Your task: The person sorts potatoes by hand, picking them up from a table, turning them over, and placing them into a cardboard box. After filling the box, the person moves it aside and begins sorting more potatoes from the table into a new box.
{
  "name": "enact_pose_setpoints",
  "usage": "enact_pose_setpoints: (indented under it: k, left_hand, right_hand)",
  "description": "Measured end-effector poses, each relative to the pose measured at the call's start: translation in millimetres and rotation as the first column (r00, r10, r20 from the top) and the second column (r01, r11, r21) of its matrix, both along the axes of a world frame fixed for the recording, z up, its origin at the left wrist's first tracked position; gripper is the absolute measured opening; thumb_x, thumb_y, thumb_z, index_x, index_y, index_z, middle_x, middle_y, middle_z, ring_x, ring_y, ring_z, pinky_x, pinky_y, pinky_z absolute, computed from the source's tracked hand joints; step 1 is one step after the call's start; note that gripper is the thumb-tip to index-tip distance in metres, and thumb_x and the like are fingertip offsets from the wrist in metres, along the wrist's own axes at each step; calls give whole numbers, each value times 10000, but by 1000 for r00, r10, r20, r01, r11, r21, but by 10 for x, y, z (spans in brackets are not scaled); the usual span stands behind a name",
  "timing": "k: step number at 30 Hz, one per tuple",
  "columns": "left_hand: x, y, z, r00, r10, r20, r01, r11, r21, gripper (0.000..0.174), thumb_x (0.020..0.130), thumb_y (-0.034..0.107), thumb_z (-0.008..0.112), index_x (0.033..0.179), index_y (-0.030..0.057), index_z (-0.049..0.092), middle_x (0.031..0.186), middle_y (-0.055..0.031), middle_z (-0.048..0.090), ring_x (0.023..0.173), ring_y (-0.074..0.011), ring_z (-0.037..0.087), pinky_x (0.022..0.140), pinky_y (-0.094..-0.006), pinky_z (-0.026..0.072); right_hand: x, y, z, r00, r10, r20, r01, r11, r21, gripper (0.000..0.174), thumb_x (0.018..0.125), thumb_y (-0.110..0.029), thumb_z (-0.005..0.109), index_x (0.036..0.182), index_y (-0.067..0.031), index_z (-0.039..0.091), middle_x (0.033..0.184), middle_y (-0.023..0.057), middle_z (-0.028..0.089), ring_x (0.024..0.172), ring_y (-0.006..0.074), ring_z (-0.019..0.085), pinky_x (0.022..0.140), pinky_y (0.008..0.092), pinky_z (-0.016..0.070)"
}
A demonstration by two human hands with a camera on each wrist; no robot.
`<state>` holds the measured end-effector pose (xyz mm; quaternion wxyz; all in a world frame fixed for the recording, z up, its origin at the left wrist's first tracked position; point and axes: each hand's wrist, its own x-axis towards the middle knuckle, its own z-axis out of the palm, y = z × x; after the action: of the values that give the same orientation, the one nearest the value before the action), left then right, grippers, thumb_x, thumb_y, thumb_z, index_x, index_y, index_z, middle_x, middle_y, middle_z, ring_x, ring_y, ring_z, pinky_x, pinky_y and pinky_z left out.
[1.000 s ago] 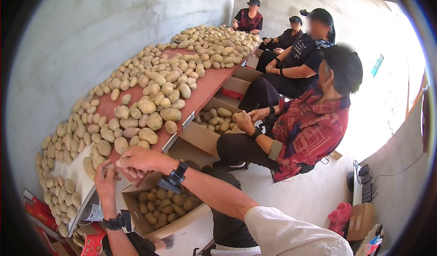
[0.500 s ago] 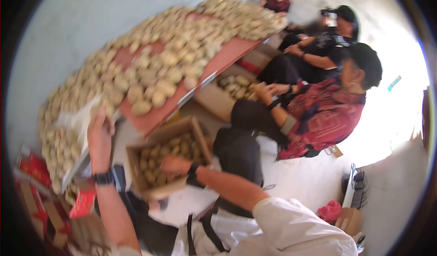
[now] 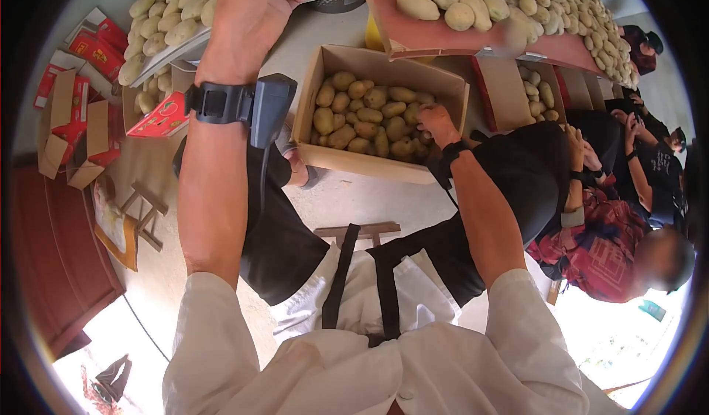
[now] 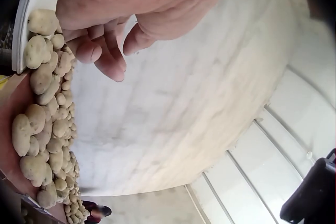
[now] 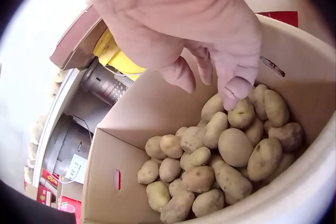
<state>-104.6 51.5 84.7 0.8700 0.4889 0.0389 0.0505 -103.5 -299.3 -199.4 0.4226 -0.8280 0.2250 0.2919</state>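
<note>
My right hand [image 3: 439,125] hangs inside a cardboard box [image 3: 301,119] of potatoes [image 3: 362,112]. In the right wrist view its fingers point down loosely with nothing between them, the fingertips right at a potato [image 5: 241,113] on top of the pile. My left hand [image 3: 251,16] is raised beside the table edge, near the potatoes heaped there. The left wrist view shows that hand [image 4: 136,14] with loosely bent fingers and an empty palm, in front of the grey wall.
Potatoes cover a reddish tabletop [image 3: 402,35] beyond the box. Red cartons [image 3: 96,53] stand at far left, near a wooden stool frame [image 3: 144,212]. People sit along the right; one wears a red patterned shirt [image 3: 583,256]. A yellow bucket [image 5: 115,56] stands behind the box.
The view has swung down and left onto the box. My hands, together over the table at first, have parted: the right went down into the box, the left stayed up by the table.
</note>
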Motion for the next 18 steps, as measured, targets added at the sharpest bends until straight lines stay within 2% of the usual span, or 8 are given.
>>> enact_pose_setpoints:
  k: [2,4,5,7,10,13,17,18]
  left_hand:
    - [-6,40,4,1000,14,-24,-14,1000,-3,221,1005,196,600,1147,26,613,902,-25,594,828,-137,556,680,-281,439]
    - [-49,60,38,1000,9,-17,-9,1000,-8,215,998,190,612,1135,25,605,904,-28,582,819,-137,543,675,-279,434]
    - [-76,66,55,1000,-5,-2,5,1000,-16,210,990,184,624,1124,24,596,906,-30,571,810,-137,531,671,-278,428]
    - [-110,69,82,1000,13,-19,-13,1000,-14,238,992,193,621,1145,15,585,910,-31,559,806,-138,521,672,-275,422]
    - [-155,110,100,1000,-6,-13,6,999,-42,292,998,207,610,1193,-5,560,920,-32,543,805,-140,506,677,-272,413]
    - [-186,132,112,999,-30,-18,29,997,-66,337,1004,210,592,1237,-27,538,918,-36,539,804,-144,506,684,-272,411]
    - [-204,124,141,999,-16,-46,14,998,-56,371,1010,208,574,1269,-51,513,894,-51,551,793,-153,520,677,-273,409]
    - [-207,119,153,999,-16,-49,13,999,-53,371,1010,208,574,1269,-51,513,894,-51,551,793,-153,520,677,-273,409]
  right_hand:
    - [61,63,-117,999,28,23,-29,1000,1,371,934,-250,602,1272,-101,636,1009,71,672,825,175,678,532,319,456]
    - [72,340,59,963,267,36,-262,959,-108,320,902,-200,562,1114,1,691,1083,182,720,942,292,711,743,381,575]
    - [129,416,-80,961,274,31,-269,958,-103,320,902,-200,562,1114,1,691,1083,182,720,942,292,711,743,381,575]
    - [278,556,-451,655,740,155,-642,652,-403,435,862,-223,637,1262,-55,667,1179,184,699,1054,334,680,858,398,540]
    - [287,1004,-298,697,701,149,-630,698,-339,484,813,-212,661,1268,-48,655,1260,225,655,1165,392,617,1003,402,490]
    - [382,1303,-543,600,747,286,-690,664,-288,514,812,-215,659,1297,-46,633,1258,223,655,1166,392,614,986,417,503]
    - [338,1837,-592,614,737,281,-684,675,-276,510,789,-229,682,1256,-26,641,1197,224,673,1146,383,628,979,424,507]
    - [326,1965,-619,569,792,222,-705,609,-364,454,793,-229,684,1208,-47,653,1223,196,662,1163,356,622,964,437,523]
